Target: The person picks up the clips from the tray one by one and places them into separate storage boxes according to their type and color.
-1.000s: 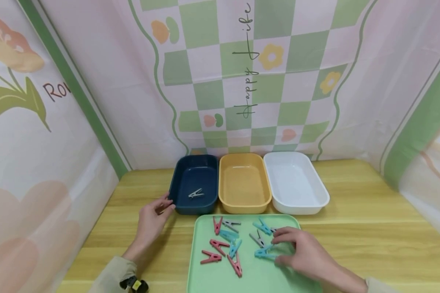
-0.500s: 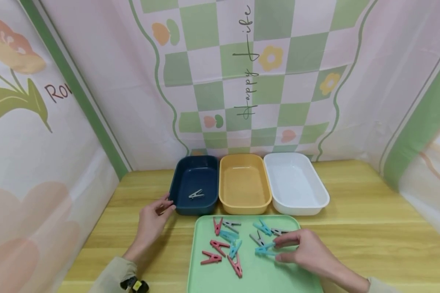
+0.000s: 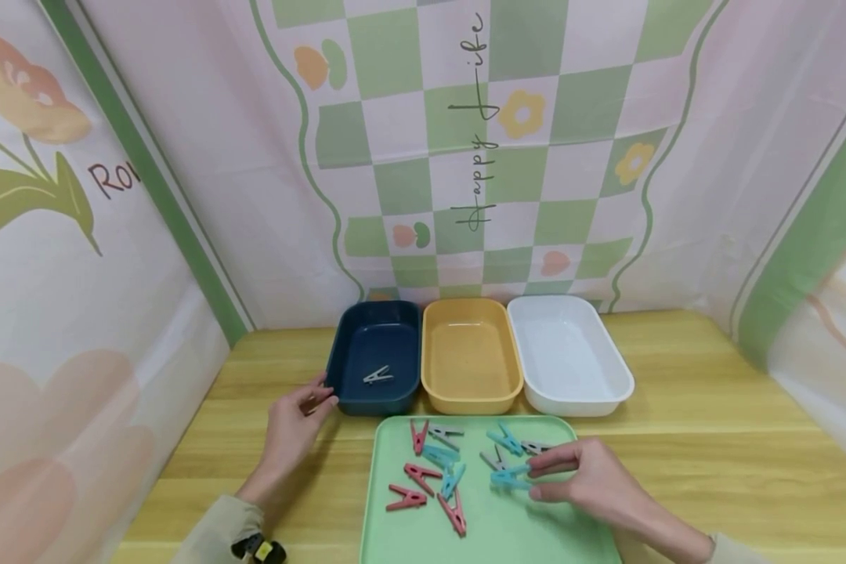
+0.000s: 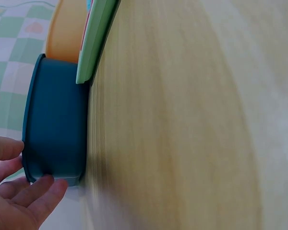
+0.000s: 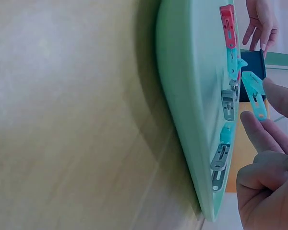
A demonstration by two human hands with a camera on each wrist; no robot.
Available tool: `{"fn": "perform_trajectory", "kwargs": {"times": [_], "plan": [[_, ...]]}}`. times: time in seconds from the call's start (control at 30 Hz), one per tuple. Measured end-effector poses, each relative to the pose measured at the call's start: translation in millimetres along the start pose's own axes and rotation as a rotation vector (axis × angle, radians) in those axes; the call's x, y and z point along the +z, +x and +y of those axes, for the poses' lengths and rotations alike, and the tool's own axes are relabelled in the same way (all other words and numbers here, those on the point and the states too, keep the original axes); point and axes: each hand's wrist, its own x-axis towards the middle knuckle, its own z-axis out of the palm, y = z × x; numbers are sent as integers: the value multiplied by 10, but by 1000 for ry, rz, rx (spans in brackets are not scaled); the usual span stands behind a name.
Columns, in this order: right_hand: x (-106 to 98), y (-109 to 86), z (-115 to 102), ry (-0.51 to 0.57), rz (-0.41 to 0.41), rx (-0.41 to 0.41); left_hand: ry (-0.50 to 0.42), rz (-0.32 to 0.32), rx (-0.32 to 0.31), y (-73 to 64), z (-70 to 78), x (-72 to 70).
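My right hand [image 3: 592, 479] pinches a light blue clothespin [image 3: 509, 477] by its handle ends, between thumb and fingers, close over the green tray [image 3: 515, 536]. The right wrist view shows that blue clothespin [image 5: 255, 96] between the fingertips. Several red, grey and blue clothespins lie on the tray, among them a grey clothespin [image 3: 495, 458] beside the pinched one and a red clothespin [image 3: 406, 497] at the left. My left hand [image 3: 294, 427] holds the near left corner of the dark blue bin [image 3: 377, 403], thumb and fingertips against its rim and walls [image 4: 57, 120].
One grey clothespin [image 3: 377, 375] lies inside the dark blue bin. A yellow bin [image 3: 471, 403] and a white bin [image 3: 578, 403] stand beside it in a row behind the tray. A printed curtain [image 3: 458, 157] hangs close behind them. Everything stands on a wooden table [image 3: 712, 439].
My right thumb and fingers have closed on the handle ends of the blue clothespin, and the hand has drawn slightly back, uncovering a grey clothespin. My left hand has stayed at the bin's corner.
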Motion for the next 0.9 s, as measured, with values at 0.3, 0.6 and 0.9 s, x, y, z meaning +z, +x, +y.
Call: {"fn": "perform_trajectory", "kwargs": {"times": [0.3,0.6,0.9], "plan": [[-67,33,-110,14,34,-31,4,3,20,-4,1,0],[-182,124,-219,93,41,-51,2,7,13,-6,-3,0],[-308,246,-351,107,74,-32,11,-8,16,-4,-12,-5]]}}
